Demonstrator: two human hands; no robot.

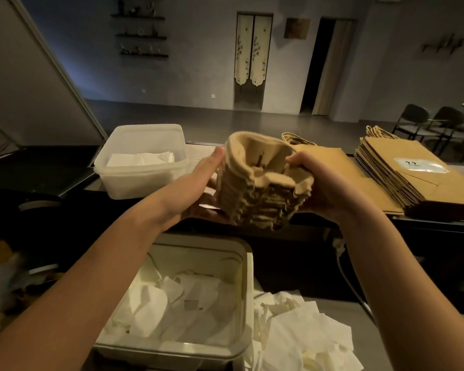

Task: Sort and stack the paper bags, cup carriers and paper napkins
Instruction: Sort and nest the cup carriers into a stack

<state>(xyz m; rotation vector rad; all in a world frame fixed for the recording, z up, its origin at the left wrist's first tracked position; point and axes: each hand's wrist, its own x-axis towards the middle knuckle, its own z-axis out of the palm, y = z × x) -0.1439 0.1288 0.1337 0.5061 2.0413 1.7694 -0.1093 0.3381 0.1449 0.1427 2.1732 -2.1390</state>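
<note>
A tall stack of brown pulp cup carriers (260, 188) is held above the raised counter, tilted toward me. My left hand (204, 180) presses its left side with straight fingers and supports it from below. My right hand (316, 180) grips the right side, thumb curled over the top rim. Behind it lies a flat brown paper bag (340, 167), and to the right a neat pile of paper bags (413, 172) with twine handles. White paper napkins (142, 158) lie in a clear tub (134, 180) at the left. More napkins (303, 333) lie loose on the lower counter.
A second plastic tub (245, 266) near me holds crumpled white napkins. A white cable (343, 269) hangs down the dark counter front. Chairs (426, 121) stand at the far right, beyond the counter.
</note>
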